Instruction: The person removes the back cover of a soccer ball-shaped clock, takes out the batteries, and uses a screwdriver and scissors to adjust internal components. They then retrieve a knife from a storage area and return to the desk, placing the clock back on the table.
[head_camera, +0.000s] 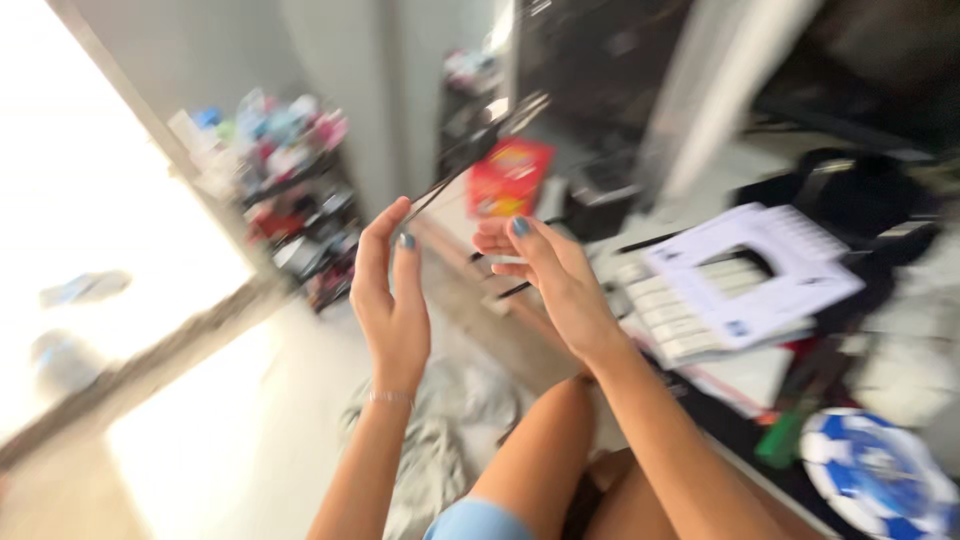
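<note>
We are looking down at 2 raised hands with a thin dark flat object (470, 160) between them, and motion blur is softening everything. The object is showing almost edge-on, as a narrow black strip running up and to the right from the left hand's fingertips toward a wider, glossy upper end near the red box (510, 178). What kind of thing it is we cannot tell.

Starting at the left, bright light is washing out the floor (180, 440), which is lying bare there up to a dark strip along the wall. Behind it a low shelf (290, 190) is carrying many small colourful items, too blurred to name.

The left hand (392, 300) is standing upright, fingers together and thumb alongside, pinching the lower end of the dark object at its tips. A thin bracelet is sitting on its wrist. Below it a crumpled grey cloth (440, 440) is lying on the floor beside the person's bare knee.

The right hand (555, 275) is hanging just beside the left, palm turned inward, fingers curled loosely; whether it is touching the object we cannot tell.

Further right, white papers (750, 280) are lying stacked, partly over a black bag (860, 195). Near the lower right corner a blue and white round object (875, 475) is resting, crowding that side.
</note>
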